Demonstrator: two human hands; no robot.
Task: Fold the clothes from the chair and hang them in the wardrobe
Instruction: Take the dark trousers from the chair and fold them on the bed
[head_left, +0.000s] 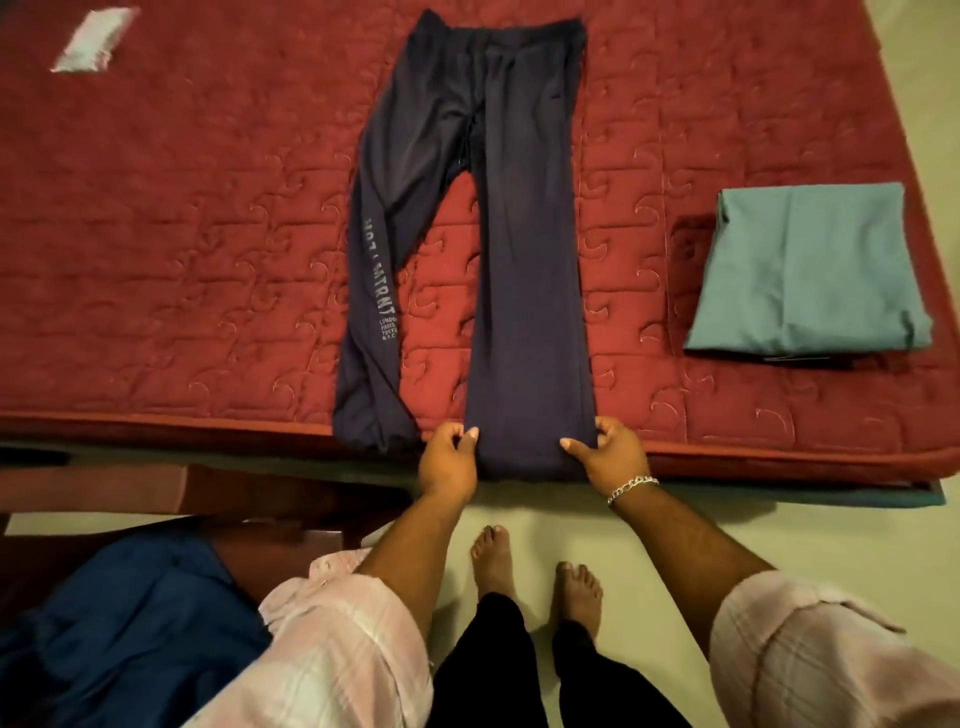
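Presently the dark trousers (483, 228) lie flat on the red bed (182, 234), waistband at the far side. Left hand (448, 460) and right hand (608, 457) each pinch a side of one leg's hem at the bed edge. A folded teal cloth (810, 270) lies well apart on the right. Blue clothing (124, 623) sits beside the left sleeve (337, 634).

Dim, warm indoor light is tinting everything reddish-yellow; the wide lens is bending the bed (156, 260) edges into curves toward the corners; a pale patch (93, 39) at the upper left is smearing into streaks; the folded green cloth (810, 270) is casting a soft dark shadow to its left; the blue garment (130, 623) and sleeves at the bottom are looking soft and slightly blurred.
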